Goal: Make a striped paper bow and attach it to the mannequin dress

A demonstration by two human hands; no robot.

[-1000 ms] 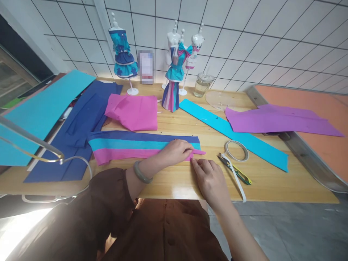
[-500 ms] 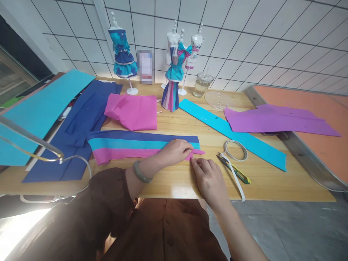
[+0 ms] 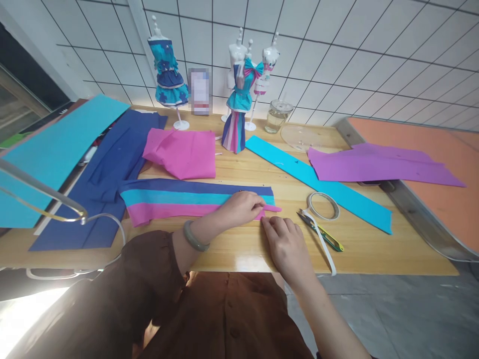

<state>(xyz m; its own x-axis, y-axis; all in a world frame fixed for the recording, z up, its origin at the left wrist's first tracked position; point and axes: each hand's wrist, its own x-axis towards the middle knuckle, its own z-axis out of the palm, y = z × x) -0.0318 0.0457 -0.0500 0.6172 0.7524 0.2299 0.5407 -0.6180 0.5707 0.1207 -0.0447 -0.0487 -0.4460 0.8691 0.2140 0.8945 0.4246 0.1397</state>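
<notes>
At the far left, a broad sky-blue sheet (image 3: 67,154) lies beside a rumpled navy cloth (image 3: 108,159); next comes a folded piece of bright pink fabric (image 3: 181,154). In front of it, a long fabric strip with 3 bands, navy, turquoise and pink (image 3: 179,197), stretches across the wooden counter (image 3: 232,249) to the 2 hands.

The left hand (image 3: 244,205) bears on the strip's right end, fingertips at a narrow pink tail (image 3: 275,209) (whether they pinch or merely press, I cannot tell). The right hand (image 3: 286,244), just beside but apart from it, has curled fingers at the pink edge; its grip is hidden too. The step in hand looks like folding or aligning that pink end; the next move calls for holding the layers flat while the fingers work along the edge.

Further right sit a roll of white tape (image 3: 325,218), yellow-and-dark snips (image 3: 333,241), a long turquoise strip (image 3: 359,208) and a purple piece of fabric (image 3: 374,163).
</notes>
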